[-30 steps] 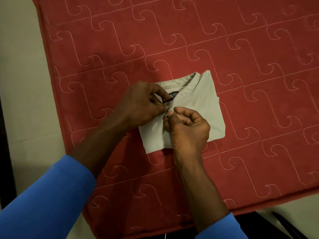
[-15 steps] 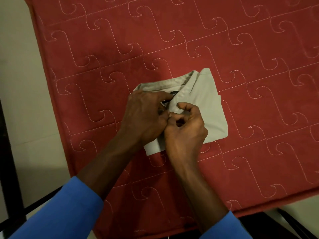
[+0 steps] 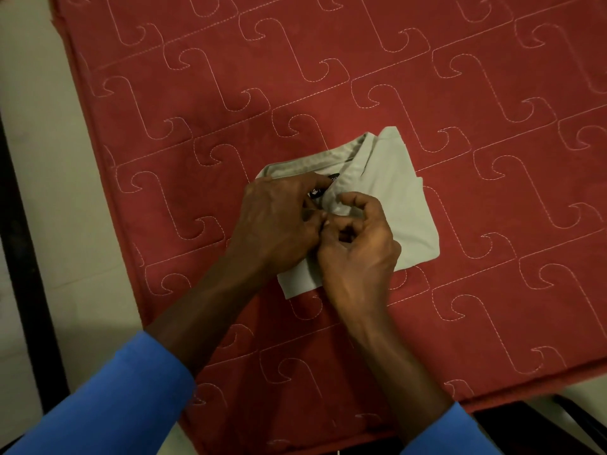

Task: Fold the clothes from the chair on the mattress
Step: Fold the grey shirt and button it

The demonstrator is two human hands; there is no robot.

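A pale grey shirt, folded into a small square with its collar toward the far side, lies on the red quilted mattress. A black neck label shows just below the collar. My left hand covers the shirt's left half and pinches the cloth beside that label. My right hand sits against it at the shirt's middle, fingers curled and pinching a fold of the fabric. The exact spot the fingertips hold is hidden between the hands.
The mattress edge runs down the left, with pale floor beyond it. A dark bar stands at the far left. Dark frame parts show at the bottom right, below the mattress's near edge.
Both hands have stayed together on the shirt's middle, the fingers shifting slightly up toward the collar and label. The shirt has kept its place on the mattress.
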